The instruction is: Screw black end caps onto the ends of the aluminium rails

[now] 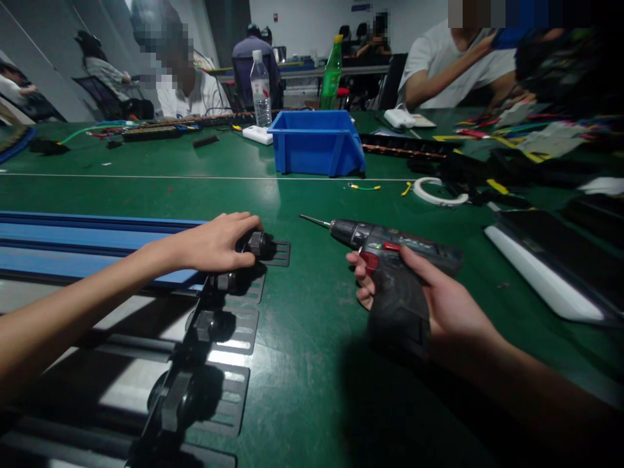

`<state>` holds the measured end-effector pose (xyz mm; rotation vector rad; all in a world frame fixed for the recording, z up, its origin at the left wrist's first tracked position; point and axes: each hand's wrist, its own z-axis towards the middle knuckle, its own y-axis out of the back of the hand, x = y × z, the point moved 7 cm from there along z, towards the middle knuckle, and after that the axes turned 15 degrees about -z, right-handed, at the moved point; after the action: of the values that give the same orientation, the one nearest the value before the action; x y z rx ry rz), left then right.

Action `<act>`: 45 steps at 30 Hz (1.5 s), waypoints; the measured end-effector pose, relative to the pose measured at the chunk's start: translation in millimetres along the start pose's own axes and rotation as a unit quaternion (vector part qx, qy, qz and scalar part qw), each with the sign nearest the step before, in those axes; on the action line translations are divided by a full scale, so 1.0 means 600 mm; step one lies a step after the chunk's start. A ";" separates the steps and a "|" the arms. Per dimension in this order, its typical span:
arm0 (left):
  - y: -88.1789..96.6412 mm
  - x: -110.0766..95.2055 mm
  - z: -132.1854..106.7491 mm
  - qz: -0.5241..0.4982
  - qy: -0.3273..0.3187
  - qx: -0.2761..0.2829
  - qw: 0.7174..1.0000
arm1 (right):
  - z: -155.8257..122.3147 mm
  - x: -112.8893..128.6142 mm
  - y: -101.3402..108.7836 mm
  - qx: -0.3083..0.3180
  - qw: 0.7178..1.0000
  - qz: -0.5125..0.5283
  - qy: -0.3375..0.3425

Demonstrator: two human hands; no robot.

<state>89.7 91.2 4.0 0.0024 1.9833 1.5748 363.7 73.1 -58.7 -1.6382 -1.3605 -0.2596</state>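
My right hand [448, 299] is wrapped round the grip of a black and red cordless drill [394, 260], a finger by its red trigger. Its long thin bit [314, 221] points left, above the table. On the left, my left hand [219, 244] rests over the far end of a row of black fittings, its fingers curled round a black knob-like fitting [258, 244]. More such fittings [209, 325], each beside a slotted black plate [231, 396], run toward me along the ends of blue and grey rails [97, 237].
A blue plastic bin [316, 146] stands mid-table, a clear bottle [260, 91] and a green bottle [332, 75] behind it. At right lie a white cable coil [439, 193], a black-and-white device [550, 266] and heaped wires [531, 136]. People sit across the table.
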 end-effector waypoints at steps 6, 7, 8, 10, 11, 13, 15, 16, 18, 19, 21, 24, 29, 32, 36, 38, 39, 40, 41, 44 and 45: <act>0.000 0.003 0.000 0.000 0.000 -0.006 1.000 | 0.003 0.002 -0.001 -0.026 0.999 -0.032 -0.015; 0.000 0.003 0.000 0.000 -0.001 -0.007 1.000 | 0.005 0.003 0.000 -0.025 0.998 -0.043 -0.024; 0.000 0.003 0.000 0.001 -0.002 -0.007 1.000 | 0.007 0.004 0.000 -0.024 0.998 -0.057 -0.033; 0.000 0.002 -0.001 0.000 -0.005 -0.007 1.000 | 0.008 0.010 0.001 -0.021 0.994 -0.095 -0.042; 0.001 0.001 -0.002 0.001 -0.007 -0.008 1.000 | 0.007 0.014 0.002 -0.017 0.991 -0.123 -0.042; 0.002 0.000 -0.003 0.004 -0.009 -0.009 1.000 | 0.001 0.022 0.004 -0.011 0.981 -0.191 -0.041; 0.004 0.000 -0.004 0.008 -0.011 -0.010 1.000 | -0.010 0.029 0.008 0.003 0.964 -0.261 -0.041; 0.004 0.000 -0.004 0.010 -0.012 -0.010 1.000 | -0.016 0.032 0.010 0.014 0.955 -0.294 -0.039; 0.004 0.001 -0.005 0.008 -0.013 -0.012 1.000 | -0.027 0.039 0.016 0.031 0.931 -0.363 -0.033; 0.004 0.002 -0.005 0.006 -0.013 -0.014 1.000 | -0.030 0.043 0.020 0.036 0.915 -0.400 -0.030; 0.004 0.005 -0.006 0.001 -0.008 -0.017 1.000 | -0.032 0.052 0.024 0.044 0.880 -0.473 -0.012; 0.007 0.004 -0.009 -0.010 -0.001 -0.017 1.000 | -0.026 0.063 0.019 0.068 0.828 -0.556 0.042; 0.019 0.010 -0.013 -0.103 0.036 0.007 0.994 | -0.023 0.081 0.017 0.025 0.728 -0.671 0.141; 0.032 0.019 -0.012 -0.200 0.031 -0.007 0.979 | -0.048 0.108 0.008 -0.072 0.627 -0.743 0.221; 0.067 0.038 -0.030 -0.217 -0.017 -0.128 0.968 | -0.072 0.120 -0.048 -0.089 0.563 -0.772 0.282; 0.086 0.046 -0.057 -0.127 -0.028 -0.199 0.971 | -0.066 0.114 -0.087 -0.055 0.580 -0.756 0.299; 0.094 0.048 -0.074 -0.082 -0.028 -0.229 0.970 | -0.058 0.110 -0.108 -0.036 0.590 -0.746 0.308; 0.100 0.050 -0.092 -0.047 -0.024 -0.254 0.966 | -0.047 0.105 -0.129 -0.017 0.599 -0.736 0.314; 0.105 0.052 -0.109 -0.023 -0.017 -0.272 0.962 | -0.033 0.099 -0.150 0.003 0.606 -0.730 0.318; 0.103 0.063 -0.149 0.006 0.013 -0.265 0.964 | 0.018 0.074 -0.206 0.080 0.609 -0.728 0.306; 0.097 0.069 -0.157 0.010 0.025 -0.245 0.969 | 0.036 0.064 -0.222 0.108 0.606 -0.729 0.298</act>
<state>-6.9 39.8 48.1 -0.2152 1.5825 2.0546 255.8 103.8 25.7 0.2050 -1.7211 -1.3655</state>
